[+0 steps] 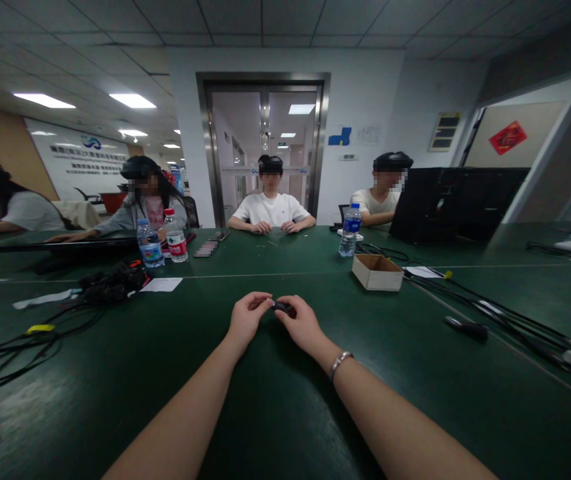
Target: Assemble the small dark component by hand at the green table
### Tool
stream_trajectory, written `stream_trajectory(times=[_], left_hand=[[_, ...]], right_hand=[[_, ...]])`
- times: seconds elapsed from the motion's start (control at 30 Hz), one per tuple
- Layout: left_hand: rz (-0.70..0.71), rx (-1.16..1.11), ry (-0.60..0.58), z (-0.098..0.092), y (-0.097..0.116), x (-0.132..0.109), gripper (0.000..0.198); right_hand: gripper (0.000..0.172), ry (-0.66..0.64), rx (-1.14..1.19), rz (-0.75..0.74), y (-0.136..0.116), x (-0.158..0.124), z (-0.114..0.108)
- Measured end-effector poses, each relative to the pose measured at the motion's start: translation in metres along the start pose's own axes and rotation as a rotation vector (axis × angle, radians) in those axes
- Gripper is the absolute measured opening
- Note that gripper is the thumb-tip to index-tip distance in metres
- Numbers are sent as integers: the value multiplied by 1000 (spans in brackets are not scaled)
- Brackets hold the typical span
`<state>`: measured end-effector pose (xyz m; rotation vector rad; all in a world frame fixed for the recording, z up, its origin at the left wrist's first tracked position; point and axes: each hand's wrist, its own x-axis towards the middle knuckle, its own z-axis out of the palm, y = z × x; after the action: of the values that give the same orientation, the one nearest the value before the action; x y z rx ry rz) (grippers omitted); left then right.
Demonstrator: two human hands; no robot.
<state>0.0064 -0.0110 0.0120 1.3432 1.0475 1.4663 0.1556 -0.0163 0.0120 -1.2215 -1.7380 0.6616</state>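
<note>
Both hands met over green table [285, 413], left hand [246, 319] and right hand [301, 324] fingers pinched on small dark object [282, 307] between them, bracelet [339, 363] on right wrist, cardboard box [378, 271] well apart.

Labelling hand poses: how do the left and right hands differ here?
The left hand has a bare wrist; the right hand wears a silver bracelet. The left hand pinches one end of the small dark object with fingertips; the right hand covers more of it. Both hold it over the green table.

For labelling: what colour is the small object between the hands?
The small object is black; head view.
</note>
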Motion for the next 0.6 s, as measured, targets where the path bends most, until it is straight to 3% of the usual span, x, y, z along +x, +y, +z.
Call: stream_trajectory(times=[0.4,0.6], left_hand=[[-20,166,53,-4,-7,6,32],[-26,412,126,-3,-2,1,43]], right_hand=[[19,15,-8,-54,2,0,2],[21,-14,5,-73,-3,-3,0]])
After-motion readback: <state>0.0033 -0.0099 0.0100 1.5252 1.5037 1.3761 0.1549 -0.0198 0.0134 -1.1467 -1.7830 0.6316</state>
